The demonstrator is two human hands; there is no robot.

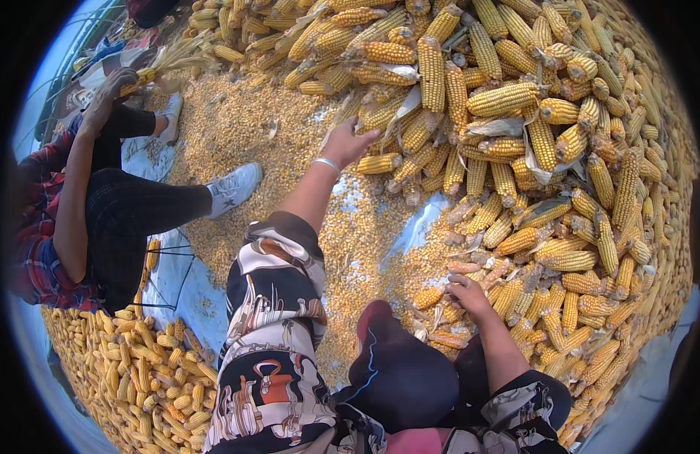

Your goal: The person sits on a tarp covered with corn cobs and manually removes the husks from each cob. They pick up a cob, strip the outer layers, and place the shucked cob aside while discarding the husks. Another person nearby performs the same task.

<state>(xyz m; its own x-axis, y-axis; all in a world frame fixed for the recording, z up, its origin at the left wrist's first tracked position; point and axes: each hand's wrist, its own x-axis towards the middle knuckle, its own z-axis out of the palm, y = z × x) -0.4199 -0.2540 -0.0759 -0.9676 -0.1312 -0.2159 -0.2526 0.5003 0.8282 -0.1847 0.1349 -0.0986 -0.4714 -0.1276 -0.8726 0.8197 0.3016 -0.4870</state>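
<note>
My left hand [348, 144] reaches out to the near left edge of a large heap of corn cobs [486, 106], a bracelet round its wrist. Its fingers are apart and nothing shows in them. A short cob [379, 164] lies just beside it. Lower on the right, my right hand [469, 296] is held low over the heap's near edge, fingers loosely bent and apart, with no cob in its grasp. Closest to that hand are a reddish cob [463, 267] and a yellow cob [428, 297]. Dry husks cling to several cobs.
Loose kernels [289, 181] cover the ground over a pale blue sheet [418, 227]. At left sits a co-worker, whose hand [111, 87] holds a cob and whose shoe [236, 189] rests on the kernels. More cobs [138, 378] are piled at lower left.
</note>
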